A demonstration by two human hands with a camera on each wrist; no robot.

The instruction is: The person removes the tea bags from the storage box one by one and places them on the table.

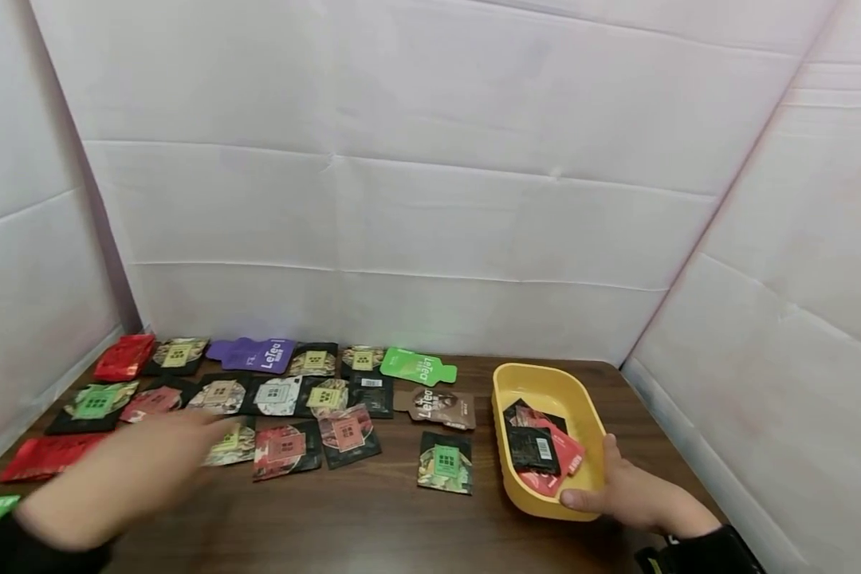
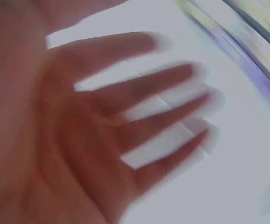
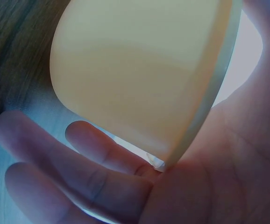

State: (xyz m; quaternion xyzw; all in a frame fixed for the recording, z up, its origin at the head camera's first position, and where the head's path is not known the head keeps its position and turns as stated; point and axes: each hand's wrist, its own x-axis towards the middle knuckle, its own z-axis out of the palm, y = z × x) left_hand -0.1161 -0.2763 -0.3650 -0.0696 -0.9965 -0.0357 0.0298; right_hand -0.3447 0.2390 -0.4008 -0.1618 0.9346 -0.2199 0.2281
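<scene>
My left hand (image 1: pixel 161 454), blurred, hovers above the left part of the sachet rows. Its fingers (image 2: pixel 144 88) are spread and loosely straight in the left wrist view, with nothing in them. Closest below it lie a black sachet with a yellow-green label (image 1: pixel 238 446) and a red sachet (image 1: pixel 53 456). At the right, my right hand (image 1: pixel 634 490) grips the near right corner of a yellow plastic tub (image 1: pixel 581 399), thumb over the rim and fingers along the outer wall. Inside the tub are several sachets, among them a black one with a barcode (image 1: pixel 533 450) and a red-pink one (image 1: pixel 568 452).
Several sachets lie in rough rows on the brown wooden table (image 1: pixel 344 526), including a purple LeTea packet (image 1: pixel 258 353), a green LeTea packet (image 1: pixel 418 366) and a brown one (image 1: pixel 441 406). A green-labelled sachet (image 1: pixel 446 462) lies left of the tub. White sheeting (image 1: pixel 430 207) walls three sides.
</scene>
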